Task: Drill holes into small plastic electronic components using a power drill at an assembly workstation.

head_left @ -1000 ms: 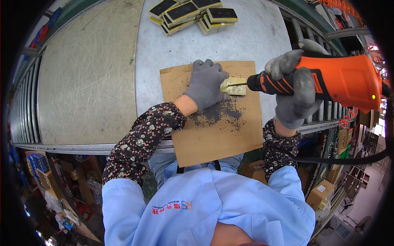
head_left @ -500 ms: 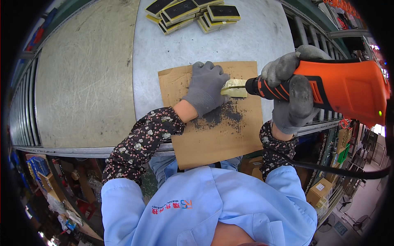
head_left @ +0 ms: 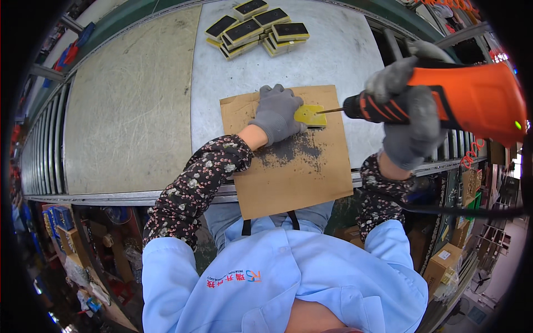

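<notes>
My left hand (head_left: 277,114), in a grey glove, is closed on the left side of a small yellow rectangular block (head_left: 311,115). Under the block lies a brown cardboard sheet (head_left: 300,188) strewn with dark crumbs (head_left: 286,152). An orange and black power drill (head_left: 466,97) is gripped in my right hand (head_left: 413,105), its chuck aimed left. Its long thin drill bit (head_left: 331,111) reaches over the block, the tip at a small mark near the block's middle. Whether the tip touches the surface I cannot tell. The gloved fingers hide the block's left end.
Several black-topped yellow blocks (head_left: 247,30) are piled at the far side of the metal table (head_left: 233,69). A dark cable (head_left: 461,211) hangs from the drill past my right sleeve. Roller tracks (head_left: 41,144) flank the table, and a cardboard box (head_left: 442,265) stands low on the right.
The drill has drawn back slightly from the yellow block, so less of the bit overlaps it and more of its top shows. My left hand keeps its hold. The whole view has shifted a little.
</notes>
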The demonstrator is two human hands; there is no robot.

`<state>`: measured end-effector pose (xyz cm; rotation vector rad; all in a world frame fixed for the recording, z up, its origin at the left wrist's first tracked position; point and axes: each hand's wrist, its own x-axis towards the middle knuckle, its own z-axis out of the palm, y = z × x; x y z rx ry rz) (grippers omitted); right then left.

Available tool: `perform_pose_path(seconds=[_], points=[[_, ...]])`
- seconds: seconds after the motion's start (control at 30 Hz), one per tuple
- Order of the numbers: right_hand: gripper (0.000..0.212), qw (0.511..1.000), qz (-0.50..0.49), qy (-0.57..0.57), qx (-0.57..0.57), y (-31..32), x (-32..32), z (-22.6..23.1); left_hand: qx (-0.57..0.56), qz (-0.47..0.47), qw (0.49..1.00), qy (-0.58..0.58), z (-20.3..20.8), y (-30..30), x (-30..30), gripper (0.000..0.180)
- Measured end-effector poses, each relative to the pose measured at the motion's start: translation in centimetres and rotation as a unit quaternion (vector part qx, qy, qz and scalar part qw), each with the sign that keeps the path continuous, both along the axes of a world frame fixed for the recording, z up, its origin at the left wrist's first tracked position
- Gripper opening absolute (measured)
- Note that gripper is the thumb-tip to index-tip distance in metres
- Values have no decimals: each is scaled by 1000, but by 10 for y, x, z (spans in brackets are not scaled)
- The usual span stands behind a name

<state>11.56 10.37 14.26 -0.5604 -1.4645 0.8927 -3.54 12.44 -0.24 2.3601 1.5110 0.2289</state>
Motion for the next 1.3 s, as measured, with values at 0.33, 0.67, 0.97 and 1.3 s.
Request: perform_pose_path(seconds=[0.33,0.67,0.97,1.3], points=[[50,998,32,45,43,-2,53,4,-451,153,846,-240,4,41,15,46],[50,999,-14,50,-1,16,41,-27,-231,136,963,36,9,38,4,51],[52,998,43,52,-16,33,33,-38,-19,49,998,-23,-10,2,-3,50],[48,999,22,37,16,32,28,-39,63,1,992,-108,-28,-5,-2,44]])
